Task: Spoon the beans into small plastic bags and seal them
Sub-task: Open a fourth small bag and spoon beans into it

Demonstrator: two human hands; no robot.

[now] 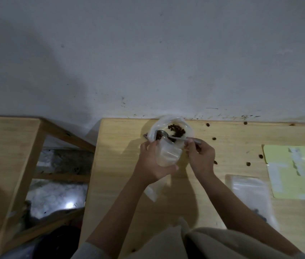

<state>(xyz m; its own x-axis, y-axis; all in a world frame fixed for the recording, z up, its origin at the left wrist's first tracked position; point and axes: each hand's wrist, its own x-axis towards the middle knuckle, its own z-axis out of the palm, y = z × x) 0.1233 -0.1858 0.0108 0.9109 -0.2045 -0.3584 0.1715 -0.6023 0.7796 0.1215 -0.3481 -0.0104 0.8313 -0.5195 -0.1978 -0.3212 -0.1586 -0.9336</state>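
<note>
Fingers of the left hand (152,159) curl round a small clear bag (168,154), mouth up, just before the bean bowl (170,128). Beside it the right hand (201,156) pinches a spoon (174,137) over the bag's mouth, handle partly hidden. Whether beans (177,130) lie inside the bag is too blurred to tell.

A wooden table (121,184) is standing against the wall, carrying a big bag (168,128) of beans (176,130) at its far edge, loose beans (214,138) scattered to the right, a yellow-green sheet (293,171) and clear empty bags (248,189) lying near the right side.
</note>
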